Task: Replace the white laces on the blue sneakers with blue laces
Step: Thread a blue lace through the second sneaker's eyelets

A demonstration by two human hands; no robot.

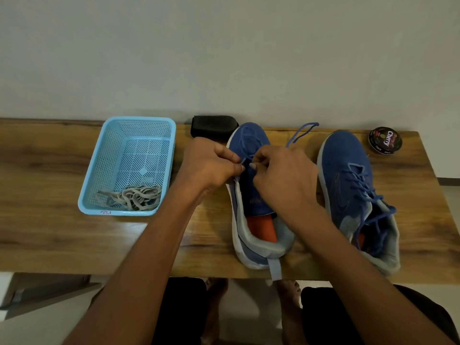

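Two blue sneakers stand on the wooden table, toes pointing away from me. The left sneaker (251, 195) is under both hands and has a blue lace (302, 133) threaded low on it, one loose end lying toward the wall. My left hand (211, 165) pinches the lace at the sneaker's left eyelets. My right hand (283, 175) pinches the lace on the right side, over the tongue. The right sneaker (353, 190) carries a blue lace through its eyelets. The white laces (134, 196) lie bunched in a light blue basket (99, 168).
A black sponge block (212, 125) sits at the back behind the left sneaker. A round shoe-polish tin (385, 140) stands at the back right. The table's front edge (99, 272) runs just above my knees, and a wall rises right behind the table.
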